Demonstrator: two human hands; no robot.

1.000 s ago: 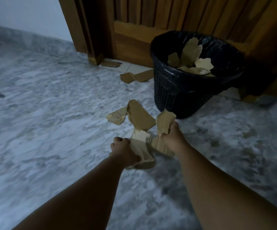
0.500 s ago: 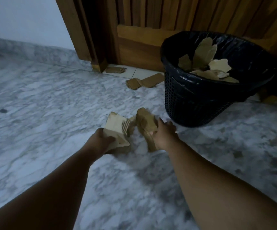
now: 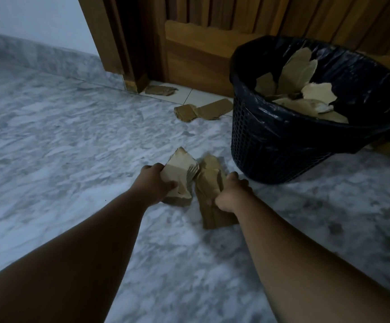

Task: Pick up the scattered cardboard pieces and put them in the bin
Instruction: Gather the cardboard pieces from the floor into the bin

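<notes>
Left hand (image 3: 155, 183): grasping a stack of pale torn cardboard (image 3: 178, 170), thumb laid across its near face and the other fingers curled out of sight behind it, low over the floor.
Right hand (image 3: 232, 194): clenched around a bundle of brown cardboard (image 3: 209, 180). One long strip hangs below the fist, and I cannot tell whether its end touches the floor.
Two handfuls: side by side between the hands, their torn corrugated edges meeting or nearly so.
Bin (image 3: 271, 148): a black mesh wastebasket lined with a black plastic bag. It stands on the floor just beyond and to the right of the right hand.
Bin contents (image 3: 301, 73): several torn cardboard pieces, some leaning up against the liner.
Loose pieces (image 3: 206, 110): overlapping brown scraps lie flat, left of the bin near the door.
Smaller scrap (image 3: 160, 90): farther left, at the foot of the door frame (image 3: 100, 31).
Marble floor (image 3: 61, 148): grey-white and veined.
Wooden door (image 3: 201, 54): behind the bin, panelled.
</notes>
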